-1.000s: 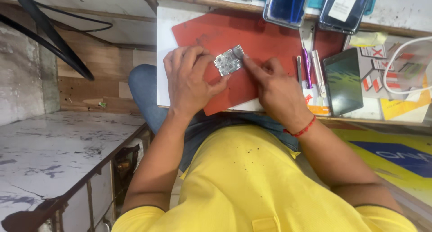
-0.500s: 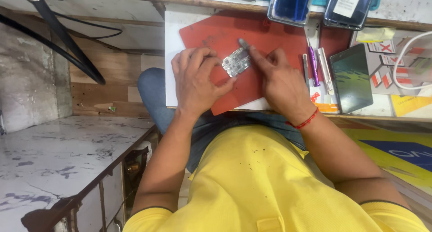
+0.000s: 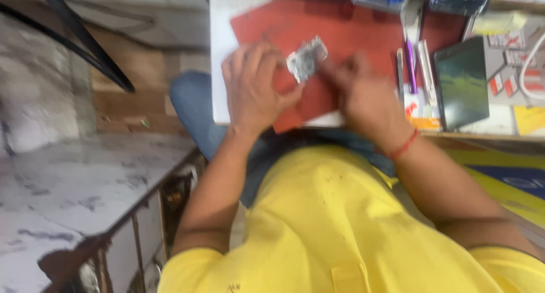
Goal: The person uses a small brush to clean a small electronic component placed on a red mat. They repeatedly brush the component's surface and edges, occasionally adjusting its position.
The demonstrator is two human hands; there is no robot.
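Centrally, small silver board (image 3: 306,58) lying on red mat (image 3: 340,26), near its lower left part. Left hand (image 3: 252,88) flat beside it, fingers spread, thumb tip touching the board's lower edge; grip wide, holding nothing. Right hand (image 3: 363,97) blurred just right of board; grip impossible to tell. Red thread (image 3: 404,145) round right wrist. Mat resting on white table (image 3: 221,54). Further right, purple pen (image 3: 410,66) and dark phone (image 3: 461,83). Below, yellow shirt (image 3: 340,230).
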